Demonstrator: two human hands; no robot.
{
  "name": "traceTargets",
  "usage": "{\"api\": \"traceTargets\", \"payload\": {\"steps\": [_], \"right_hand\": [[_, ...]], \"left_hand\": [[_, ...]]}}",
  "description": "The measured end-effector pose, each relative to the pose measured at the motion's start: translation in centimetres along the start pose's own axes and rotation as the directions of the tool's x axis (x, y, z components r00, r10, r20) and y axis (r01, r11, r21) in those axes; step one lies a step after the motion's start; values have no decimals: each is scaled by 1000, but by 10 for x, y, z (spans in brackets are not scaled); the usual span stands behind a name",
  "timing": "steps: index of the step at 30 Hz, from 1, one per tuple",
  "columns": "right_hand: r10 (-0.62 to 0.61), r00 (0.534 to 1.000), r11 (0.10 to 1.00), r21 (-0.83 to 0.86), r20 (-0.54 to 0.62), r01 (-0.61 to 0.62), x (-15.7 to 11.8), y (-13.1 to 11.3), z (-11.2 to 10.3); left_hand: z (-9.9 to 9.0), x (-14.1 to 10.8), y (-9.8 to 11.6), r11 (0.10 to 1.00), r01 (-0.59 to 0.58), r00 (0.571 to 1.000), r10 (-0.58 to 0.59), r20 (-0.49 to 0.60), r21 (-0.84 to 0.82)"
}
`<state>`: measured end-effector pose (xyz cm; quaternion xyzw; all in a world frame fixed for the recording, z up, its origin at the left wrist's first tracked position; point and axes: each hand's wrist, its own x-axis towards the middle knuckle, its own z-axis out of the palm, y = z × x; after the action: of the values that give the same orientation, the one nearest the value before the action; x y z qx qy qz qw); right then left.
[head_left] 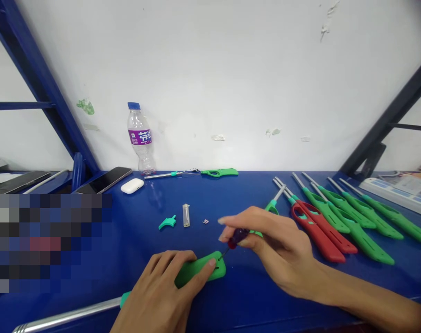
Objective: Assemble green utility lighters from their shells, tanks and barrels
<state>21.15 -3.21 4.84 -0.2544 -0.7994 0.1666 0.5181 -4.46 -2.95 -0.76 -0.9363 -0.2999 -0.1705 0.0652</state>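
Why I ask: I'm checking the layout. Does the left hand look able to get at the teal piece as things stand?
Probably yes: the teal piece lies just beyond the left hand, with only blue tabletop between, though it would likely need to release the green lighter.

Clock centre: lighter point(196, 268) under left hand point(165, 286), on surface point(231, 199); wall point(210, 83) at 12. Screwdriver point(239, 235), in right hand point(276, 249): between 1 and 2. Trigger piece point(167, 223): 11. Reservoir point(186, 216): between 11 and 12. Tiny part point(205, 221): 12. Beside wall: dismantled lighter point(227, 172), 12; bottle point(139, 138), 11. Earbud case point(132, 186): bottle's 7. Phone point(106, 180): between 10 and 11. Lighter row point(351, 212): 2.
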Motion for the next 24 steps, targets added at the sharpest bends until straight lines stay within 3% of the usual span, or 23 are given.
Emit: {"api": "traceTargets", "payload": {"steps": [4,9,13,19,24], "right_hand": [[32,995,998,-53,-93,-37,-1,-3,2],[-8,998,1000,-5,56,8,2,-9,0],[-39,999,999,-5,29,39,3,-11,0],[40,999,997,-72,-16,-41,3,-3,-2],[190,981,981,54,-25,-189,1,4,0]], "left_hand": [[-1,0,1,1000,9,1000,-9,-8,2],[-2,1,0,1000,8,1000,-8,-6,-12],[-3,1,2,999,12,1000,-11,21,-44],[-2,3,3,997,56,998,-57,-16,-48],[-1,3,0,999,19,1000,-20,-24,-45]]}}
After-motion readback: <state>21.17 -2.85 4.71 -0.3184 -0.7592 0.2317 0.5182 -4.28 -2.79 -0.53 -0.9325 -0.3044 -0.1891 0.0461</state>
